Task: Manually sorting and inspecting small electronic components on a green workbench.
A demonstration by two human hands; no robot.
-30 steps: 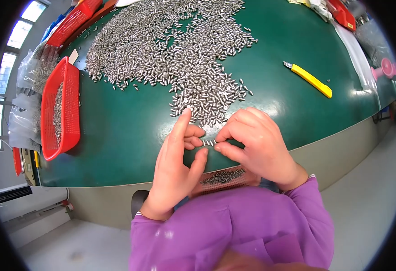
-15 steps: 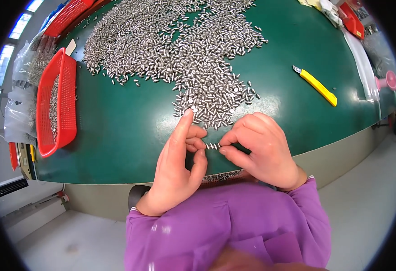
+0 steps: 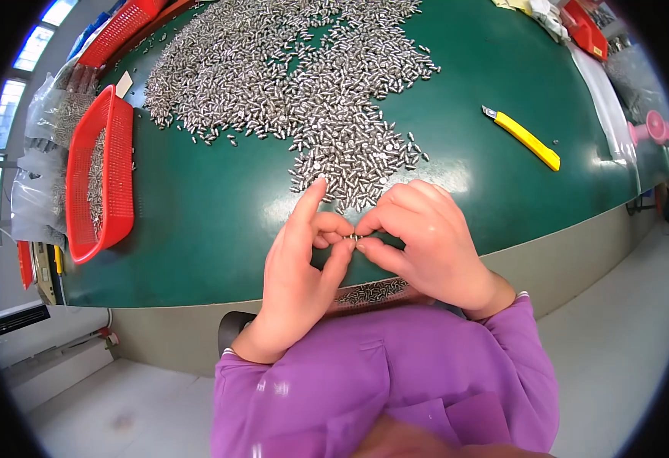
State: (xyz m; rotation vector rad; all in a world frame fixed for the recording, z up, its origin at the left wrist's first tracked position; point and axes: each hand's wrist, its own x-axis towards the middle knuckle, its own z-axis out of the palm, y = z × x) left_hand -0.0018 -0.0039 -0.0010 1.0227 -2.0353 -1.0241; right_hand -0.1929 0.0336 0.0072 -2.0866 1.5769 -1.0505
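Observation:
My left hand (image 3: 292, 259) and my right hand (image 3: 430, 240) meet near the table's front edge. Between their fingertips is a short row of small, pointed silver metal pieces (image 3: 354, 237), mostly covered by the fingers. The left thumb and a bent finger pinch one side, while the left index finger points up toward the pile. On the other side, the right thumb and index finger pinch. Just beyond my hands lies a large pile of the same metal pieces (image 3: 342, 153), spreading to the far left over the green table (image 3: 205, 229).
A red plastic basket (image 3: 123, 202) with metal pieces stands at the left. Another basket (image 3: 350, 305) of pieces sits below the front edge, by my lap. A yellow utility knife (image 3: 529, 143) lies at the right. Clear plastic bags (image 3: 37, 183) fill the left edge.
My right hand has moved left and slightly up, so the fingertips of both hands now meet. The metal row, visible in the gap before, is mostly covered now. The view has shifted slightly.

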